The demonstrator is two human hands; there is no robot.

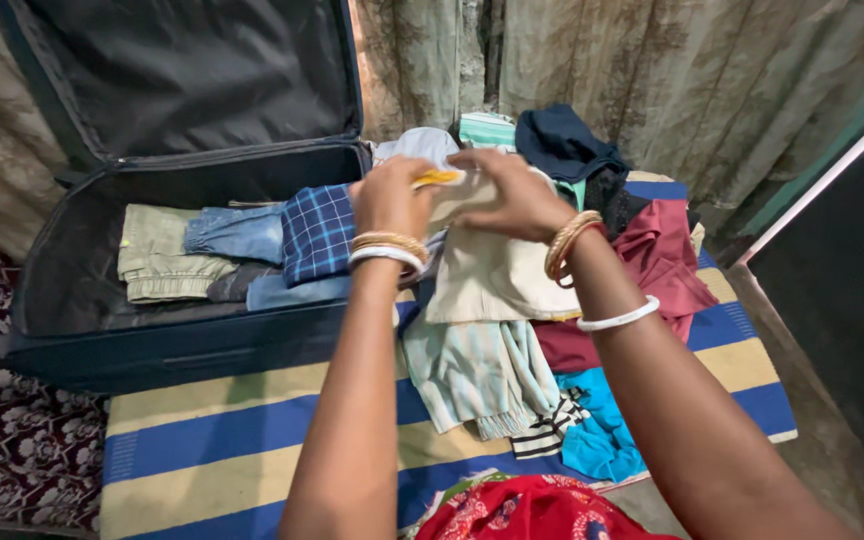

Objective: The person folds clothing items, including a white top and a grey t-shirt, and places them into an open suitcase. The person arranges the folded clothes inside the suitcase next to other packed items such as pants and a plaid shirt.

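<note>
Both my hands hold up a beige garment (492,275) over a pile of clothes. My left hand (390,196) grips its top left edge, where a yellow patch (436,178) shows. My right hand (512,192) clasps the top right edge. The cloth hangs down between my wrists, which carry gold and white bangles. To the left lies an open dark blue suitcase (167,350) with folded clothes inside: an olive garment (157,255), jeans (237,232) and a blue checked shirt (318,232).
Loose clothes lie under and behind the beige garment: a pale striped piece (477,375), a maroon one (667,260), a bright blue one (602,430), a navy one (562,145). All rest on a blue-and-yellow striped mat (212,440). Curtains hang behind. A dark panel (842,280) stands at right.
</note>
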